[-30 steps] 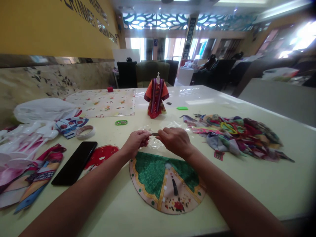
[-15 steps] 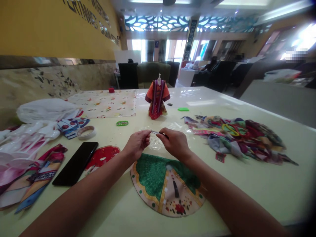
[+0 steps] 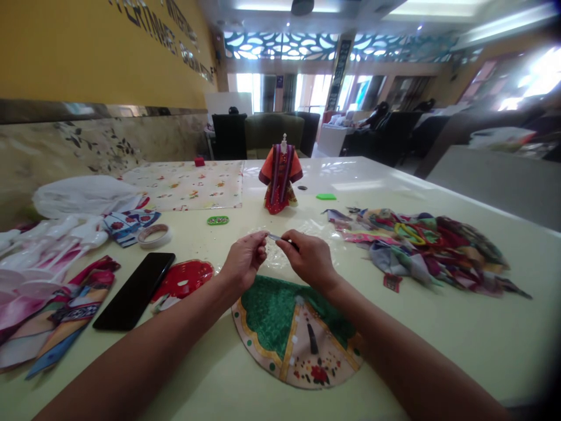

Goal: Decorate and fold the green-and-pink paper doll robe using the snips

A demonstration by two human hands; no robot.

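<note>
Above the middle of the table, my right hand grips a slim tweezers-like tool with a silvery tip and a dark body. Its tip points left and meets the pinched fingertips of my left hand. Whatever lies between those left fingers is too small to make out. Under my wrists a half-round fabric piece lies flat, green with a gold and cream border and a floral panel. Clear plastic film shows just behind my hands.
A doll-sized dress form in a red and orange robe stands ahead. Fabric scraps heap up at right. Leftward are a phone, a red fabric piece, a tape roll and a green bead tray. A bright green piece lies beyond.
The tool tip shows a little more clearly at my left fingertips, and my right hand has shifted slightly. The view has tilted a touch; things on the table stay put.
</note>
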